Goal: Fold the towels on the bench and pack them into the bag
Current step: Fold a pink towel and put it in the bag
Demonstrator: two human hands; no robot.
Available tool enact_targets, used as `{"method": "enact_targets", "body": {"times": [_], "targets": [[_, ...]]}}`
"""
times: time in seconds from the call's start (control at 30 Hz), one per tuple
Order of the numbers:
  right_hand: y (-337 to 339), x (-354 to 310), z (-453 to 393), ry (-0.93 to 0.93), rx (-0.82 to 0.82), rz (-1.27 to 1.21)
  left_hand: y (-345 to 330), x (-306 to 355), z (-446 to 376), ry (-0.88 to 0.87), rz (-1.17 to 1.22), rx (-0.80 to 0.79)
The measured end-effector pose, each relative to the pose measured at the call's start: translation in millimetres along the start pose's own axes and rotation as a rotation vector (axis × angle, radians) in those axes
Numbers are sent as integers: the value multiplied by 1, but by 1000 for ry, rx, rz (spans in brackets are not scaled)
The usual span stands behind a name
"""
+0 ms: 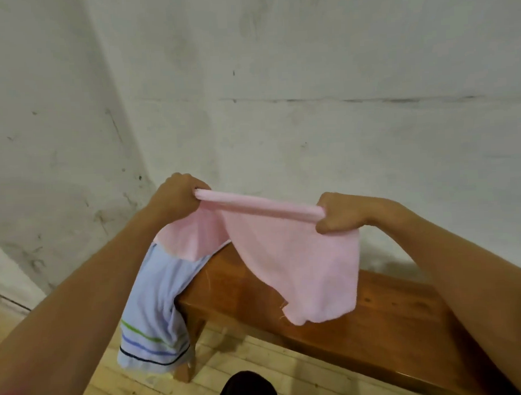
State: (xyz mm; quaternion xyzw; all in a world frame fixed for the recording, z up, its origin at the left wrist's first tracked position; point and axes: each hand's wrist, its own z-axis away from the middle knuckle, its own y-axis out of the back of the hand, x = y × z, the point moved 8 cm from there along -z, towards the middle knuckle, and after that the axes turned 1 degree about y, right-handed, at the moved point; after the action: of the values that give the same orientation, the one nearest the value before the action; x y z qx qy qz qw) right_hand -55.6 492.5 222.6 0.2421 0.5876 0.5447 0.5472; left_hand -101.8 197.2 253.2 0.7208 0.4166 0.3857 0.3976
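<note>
Hanging off the bench's left end is a blue striped towel; above the bench, left hand and right hand pinch the pink towel's top edge, fingers curled tight.

Wooden bench with a towel draped over its end

The brown bench stands on a pale plank floor by the wall; a light-blue striped towel hangs over its left end, reaching down toward the floor.

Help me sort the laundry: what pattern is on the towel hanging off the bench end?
Pale blue towel with green, blue and dark stripes near its lower hem, per the head view.
</note>
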Motion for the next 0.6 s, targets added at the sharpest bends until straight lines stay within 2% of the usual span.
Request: {"method": "enact_targets", "body": {"times": [0.1,0.2,0.4,0.5,0.57,0.6], "targets": [[27,24,0,-66,131,167,-15,13,-13,-41,15,-68],[42,41,7,-104,172,204,-24,19,-26,-28,45,-95],[36,64,56,-87,49,-308,-32,30,-36,20,92,-186],[44,69,75,-75,53,-588,-43,24,-30,85,141,-261],[52,77,82,-91,76,-559,-53,28,-21,108,224,-363],[54,85,83,-119,91,-428,-56,35,-17,95,263,-405]]}}
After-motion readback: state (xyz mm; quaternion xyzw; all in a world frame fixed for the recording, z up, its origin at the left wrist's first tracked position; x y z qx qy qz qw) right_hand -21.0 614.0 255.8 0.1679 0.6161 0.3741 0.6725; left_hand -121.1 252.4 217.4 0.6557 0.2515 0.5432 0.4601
